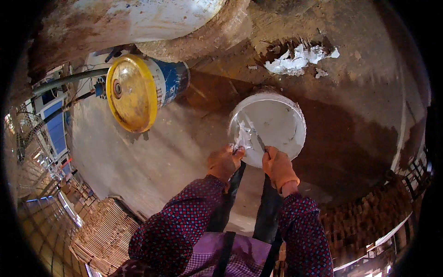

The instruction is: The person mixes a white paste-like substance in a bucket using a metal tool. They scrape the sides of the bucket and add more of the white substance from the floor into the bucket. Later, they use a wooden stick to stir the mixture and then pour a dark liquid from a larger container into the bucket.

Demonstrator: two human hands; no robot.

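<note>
A round white bucket [302, 124] stands in front of me, its inside coated pale grey-white. My right hand [280, 168], in an orange glove, is closed round a slim knife-like tool [260, 142]; its pale blade reaches over the bucket's inside. At the bucket's near left rim, my left hand [222, 162], also in an orange glove, has its fingers pinched together. A crumpled whitish piece [243, 137] shows at those fingertips. Whether it is plastic or thick paste, I cannot tell.
A blue-and-white bucket [173, 83] with a yellow lid [134, 94] stands at left. White scraps [300, 60] lie on the floor beyond my bucket. A large rough, white-stained rounded body [138, 23] overhangs the far left. Brown stacks [104, 235] stand near left and near right.
</note>
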